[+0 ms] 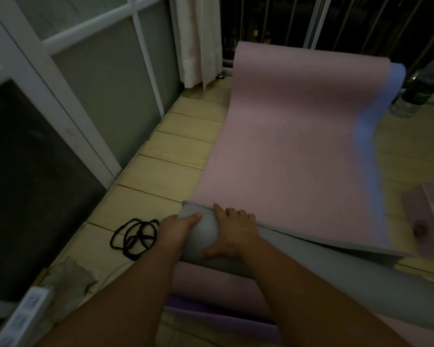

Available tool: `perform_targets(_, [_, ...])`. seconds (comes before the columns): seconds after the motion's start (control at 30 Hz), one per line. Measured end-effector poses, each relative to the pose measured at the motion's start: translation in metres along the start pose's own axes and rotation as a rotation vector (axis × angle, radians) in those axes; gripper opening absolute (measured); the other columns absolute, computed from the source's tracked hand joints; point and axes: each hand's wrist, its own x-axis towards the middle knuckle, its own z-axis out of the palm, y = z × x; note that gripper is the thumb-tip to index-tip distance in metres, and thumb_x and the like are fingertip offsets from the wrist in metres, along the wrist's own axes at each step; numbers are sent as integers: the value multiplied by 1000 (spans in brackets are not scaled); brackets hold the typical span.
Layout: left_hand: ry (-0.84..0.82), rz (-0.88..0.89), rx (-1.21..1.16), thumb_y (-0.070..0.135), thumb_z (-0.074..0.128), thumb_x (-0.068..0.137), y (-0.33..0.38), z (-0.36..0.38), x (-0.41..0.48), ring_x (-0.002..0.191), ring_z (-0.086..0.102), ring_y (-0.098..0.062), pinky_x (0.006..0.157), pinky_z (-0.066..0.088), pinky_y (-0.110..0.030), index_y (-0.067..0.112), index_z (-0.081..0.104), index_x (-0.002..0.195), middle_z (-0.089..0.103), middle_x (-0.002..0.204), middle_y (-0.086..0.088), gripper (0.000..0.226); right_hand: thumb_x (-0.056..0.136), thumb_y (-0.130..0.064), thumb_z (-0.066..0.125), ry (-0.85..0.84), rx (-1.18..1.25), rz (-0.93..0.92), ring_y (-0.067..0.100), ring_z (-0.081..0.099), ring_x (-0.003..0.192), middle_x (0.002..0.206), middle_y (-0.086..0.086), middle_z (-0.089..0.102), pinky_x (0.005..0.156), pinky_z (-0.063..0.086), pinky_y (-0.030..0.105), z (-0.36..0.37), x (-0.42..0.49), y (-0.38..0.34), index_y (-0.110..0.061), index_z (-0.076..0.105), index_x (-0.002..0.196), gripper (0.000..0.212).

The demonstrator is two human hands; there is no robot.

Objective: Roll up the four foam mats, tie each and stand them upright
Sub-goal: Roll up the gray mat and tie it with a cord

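Where the scene begins at the left, a white-framed glass door (68,78) is recorded along the edge of a pale plank floor (161,166). At the near left corner a white power strip (23,314) is seen, with a grey patch (70,274) just beside it on the floor. A tangle of black cord loops (135,236) is laid on the planks, near the left hand but apart from it.

The left hand (178,229) is curled round the left end of the rolled part, with the thumb laid across its grey surface; its fingers are hidden behind the roll. The right hand (233,234) is pressed on top just beside it, fingers bent over the far side onto the pink face and the thumb spread along the near side.

The pink mat (298,146), grey on its underside, is spread on the floor from the roll at the near end to the far railing, where its far end is curved upward. A pale curtain (198,41) is hung at the far side, left of that end. A purple mat (211,319) is partly covered at the near edge, below the forearms. A blue mat (371,126) is exposed along the pink mat's right edge. A plastic bottle (421,83) is placed at the far right, and a mauve mat (431,221) is partly shown on the floor at the right edge.
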Motion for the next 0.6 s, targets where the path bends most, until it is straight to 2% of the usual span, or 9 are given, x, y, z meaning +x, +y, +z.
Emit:
perform_targets(0.1, [19,101,30,38,78,76,21,8,-8,86,66,-29,78,57,-40,2,67,105,69,99,-16,48,57,-74,69,95,27,17,29,34,133,146,7,37,111,21,51,-13,-3,6,-34,8,153,121])
perform_targets(0.17, [35,169,40,46,78,69,37,14,-16,87,67,-30,81,57,-45,6,67,99,70,99,-15,51,54,-75,72,99,71,31,29,29,138,151,9,31,115,17,54,-28,-8,9,-38,3,153,126])
perform_targets(0.27, [40,280,45,44,78,71,63,26,-36,87,66,-29,80,56,-44,9,68,99,70,98,-13,46,50,-78,74,128,57,59,36,30,137,158,7,21,110,25,54,-61,-21,15,-41,-4,152,134])
perform_targets(0.4, [52,454,-15,39,79,71,114,40,-73,89,67,-29,80,56,-41,12,69,100,71,97,-11,41,53,-67,73,321,73,81,34,45,118,140,4,45,97,35,47,-110,-45,21,-41,6,148,119])
perform_targets(0.5, [30,568,-43,43,78,64,161,47,-111,89,66,-29,82,56,-44,16,66,98,70,98,-10,45,54,-64,73,513,107,101,33,49,113,134,1,49,93,38,45,-151,-70,23,-39,13,146,112])
perform_targets(0.6, [60,750,27,37,77,74,206,51,-154,88,63,-28,80,54,-42,16,65,100,68,96,-9,35,56,-64,72,713,150,109,32,50,113,134,-1,50,94,40,43,-189,-101,28,-38,16,146,109])
